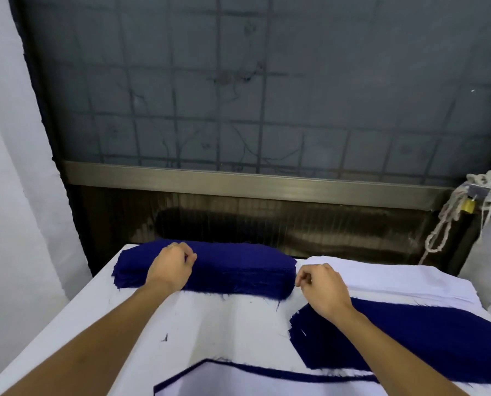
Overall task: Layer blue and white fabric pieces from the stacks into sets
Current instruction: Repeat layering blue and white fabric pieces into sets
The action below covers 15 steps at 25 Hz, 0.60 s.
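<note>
The white-covered work table keeps everything within reach. A thick stack of dark blue fabric pieces lies along its far edge, and a flat stack of white fabric pieces sits just beside the blue stack's right end, so either colour can be drawn toward the body. Nearer, on the right, a low pile of dark blue cut pieces overlaps the white stack's front edge. At the near edge a white piece laid on a blue one, blue showing as a rim, looks like a finished set. The left hand rests on the blue stack, fingertips curled and nipped on the top layer, probably to peel off one piece. The right hand is at the stack's right end, fingers curled; I cannot tell whether it holds cloth. Nothing seems to block the way, though frayed edges may cling. A knotted white rope and a brass padlock hang far right.
</note>
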Tool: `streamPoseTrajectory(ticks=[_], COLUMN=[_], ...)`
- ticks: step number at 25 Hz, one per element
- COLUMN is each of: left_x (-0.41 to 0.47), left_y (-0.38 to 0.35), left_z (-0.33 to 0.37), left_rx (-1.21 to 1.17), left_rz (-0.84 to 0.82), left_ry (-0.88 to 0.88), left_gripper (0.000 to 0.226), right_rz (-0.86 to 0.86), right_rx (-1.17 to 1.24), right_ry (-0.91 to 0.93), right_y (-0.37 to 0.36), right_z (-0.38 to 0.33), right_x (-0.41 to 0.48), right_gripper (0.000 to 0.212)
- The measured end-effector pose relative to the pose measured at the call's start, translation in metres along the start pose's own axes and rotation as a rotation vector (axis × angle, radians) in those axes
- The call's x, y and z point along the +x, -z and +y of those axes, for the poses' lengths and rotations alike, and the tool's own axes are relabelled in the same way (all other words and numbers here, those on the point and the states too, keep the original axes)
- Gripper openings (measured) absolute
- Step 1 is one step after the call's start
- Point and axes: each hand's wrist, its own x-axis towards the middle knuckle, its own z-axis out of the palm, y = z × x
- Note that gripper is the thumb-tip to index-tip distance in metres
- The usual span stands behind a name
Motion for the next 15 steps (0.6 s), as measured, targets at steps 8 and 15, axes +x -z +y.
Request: streamPoseTrajectory(ticks=[8,15], left_x=[0.073,0.079], left_y=[-0.024,-0.024], left_z=[-0.021,-0.035], left_rx=[0.069,0.250], left_rz=[-0.155,-0.237], left_ry=[0.020,-0.328], left_gripper=[0.021,0.010], right_rz=[0.030,-0.022], right_rx=[0.007,-0.081], right_ry=[0.119,0.296], right_y=[-0.043,-0.079], right_z=[-0.019,-0.047], right_x=[0.087,0.124], right_gripper=[0.015,0.052])
